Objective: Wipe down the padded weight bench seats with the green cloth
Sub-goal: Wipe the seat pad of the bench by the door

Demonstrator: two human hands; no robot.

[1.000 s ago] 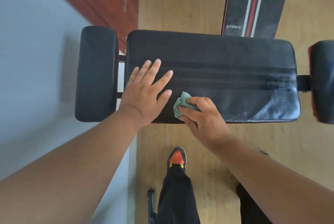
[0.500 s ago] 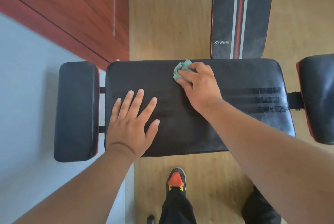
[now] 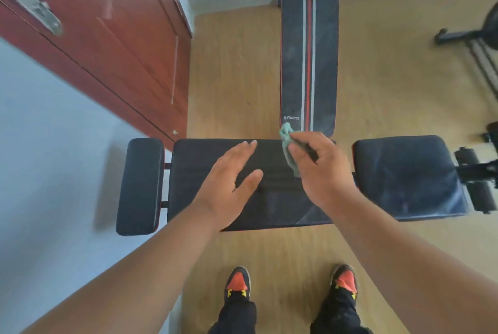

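Head view looks straight down on a black padded vinyl middle bench seat (image 3: 269, 207), where the right hand (image 3: 320, 172) pinches a crumpled green cloth (image 3: 287, 145) between thumb and curled fingers, the cloth hanging at the pad's far edge, just below a long black backrest with red and white stripes (image 3: 308, 58). That grip probably suits lifting the cloth to a fresh spot; whether it touches the pad is unclear. The left hand (image 3: 229, 182) is spread with straight fingers and holds nothing, hovering over the seat's middle, likely ready to brace the bench. A narrow black end pad (image 3: 140, 185) sits to the left and a wider black padded seat (image 3: 404, 174) to the right, both apart from the cloth and seemingly yet to be wiped. A red-brown wooden door (image 3: 107, 45) stands close on the left, and dark exercise equipment (image 3: 477, 37) crowds the right side of the wooden floor (image 3: 237, 72), narrowing room to step around.
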